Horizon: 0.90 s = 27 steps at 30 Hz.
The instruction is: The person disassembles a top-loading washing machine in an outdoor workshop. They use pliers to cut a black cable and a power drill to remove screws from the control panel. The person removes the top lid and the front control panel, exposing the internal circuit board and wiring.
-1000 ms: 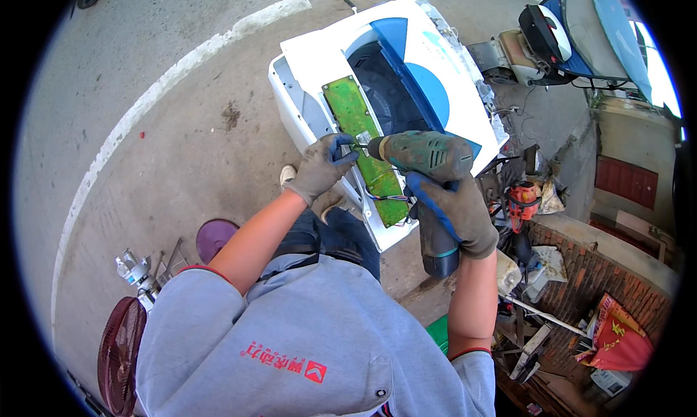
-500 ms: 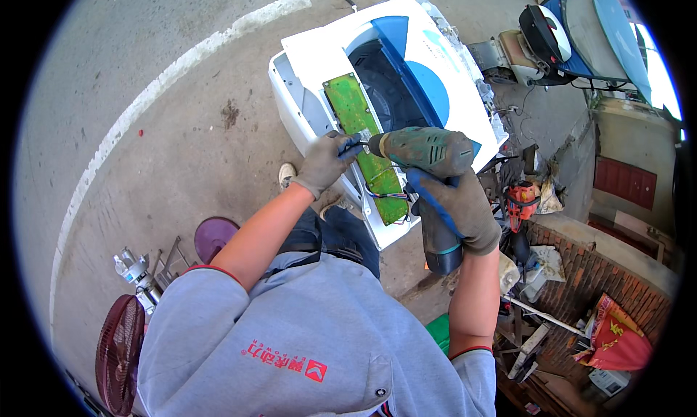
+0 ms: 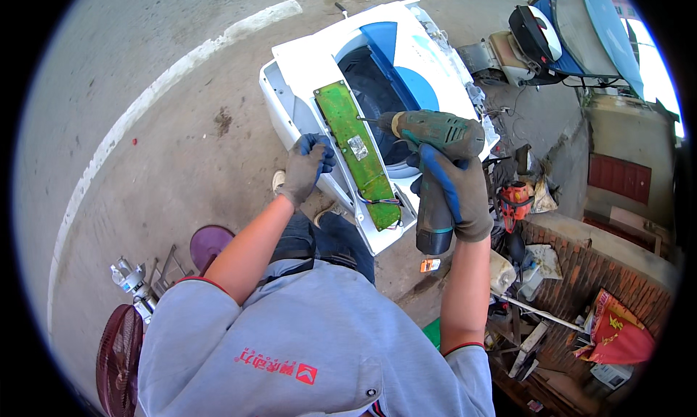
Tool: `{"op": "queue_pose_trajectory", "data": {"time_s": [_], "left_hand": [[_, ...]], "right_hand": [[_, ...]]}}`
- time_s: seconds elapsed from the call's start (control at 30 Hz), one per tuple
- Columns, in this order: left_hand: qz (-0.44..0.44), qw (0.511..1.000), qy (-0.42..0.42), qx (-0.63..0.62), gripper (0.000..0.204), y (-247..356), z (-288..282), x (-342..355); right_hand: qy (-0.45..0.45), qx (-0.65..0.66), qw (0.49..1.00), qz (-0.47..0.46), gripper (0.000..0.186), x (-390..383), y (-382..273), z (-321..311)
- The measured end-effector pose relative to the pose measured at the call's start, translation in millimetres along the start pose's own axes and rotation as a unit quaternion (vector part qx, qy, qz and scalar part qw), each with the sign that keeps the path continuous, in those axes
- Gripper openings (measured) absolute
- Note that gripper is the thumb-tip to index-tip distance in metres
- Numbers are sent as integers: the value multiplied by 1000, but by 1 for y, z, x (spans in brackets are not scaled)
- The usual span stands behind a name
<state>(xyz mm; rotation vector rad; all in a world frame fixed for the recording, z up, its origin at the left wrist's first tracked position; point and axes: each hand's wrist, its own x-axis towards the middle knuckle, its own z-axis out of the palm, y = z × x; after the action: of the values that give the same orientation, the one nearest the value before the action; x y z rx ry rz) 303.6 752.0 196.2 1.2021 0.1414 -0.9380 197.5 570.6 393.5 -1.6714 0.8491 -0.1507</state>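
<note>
My right hand (image 3: 465, 195), in a grey and blue glove, grips a green and black cordless drill (image 3: 435, 132) by its handle. The drill's thin bit points left, its tip at the right edge of a long green circuit board (image 3: 353, 150). That board lies on the white top panel of a washing machine (image 3: 308, 61), with a pale label at its middle and wires at its near end. Left of the board, my gloved left hand (image 3: 308, 166) has its fingers curled together; whatever they may hold is hidden.
A screwdriver-like tool (image 3: 341, 9) lies beyond the machine. To the right are a scooter (image 3: 512, 54), a red and black machine (image 3: 515, 199) and a brick surface (image 3: 581, 272). A fan (image 3: 120, 359) and a purple round seat (image 3: 209, 244) stand at the lower left.
My left hand has drawn back left from the drill's tip, off the board. The drill has moved from the board's middle toward its far part, uncovering the label.
</note>
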Motion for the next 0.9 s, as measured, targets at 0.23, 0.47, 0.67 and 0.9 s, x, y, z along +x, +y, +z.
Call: {"op": "queue_pose_trajectory", "data": {"time_s": [0.23,0.47,0.67,0.9], "left_hand": [[-62,995,-45,-66,20,-4,-22,11],[-74,996,-31,-42,30,-1,-16,13],[-65,996,-38,37,31,4,-10,19],[0,985,-31,169,38,-15,-19,34]], "right_hand": [[-27,-13,999,36,35,7,-8,3],[-33,6,998,44,37,9,-10,5],[-46,-32,998,32,38,15,-6,2],[-107,-176,978,-3,42,33,-26,-1]]}}
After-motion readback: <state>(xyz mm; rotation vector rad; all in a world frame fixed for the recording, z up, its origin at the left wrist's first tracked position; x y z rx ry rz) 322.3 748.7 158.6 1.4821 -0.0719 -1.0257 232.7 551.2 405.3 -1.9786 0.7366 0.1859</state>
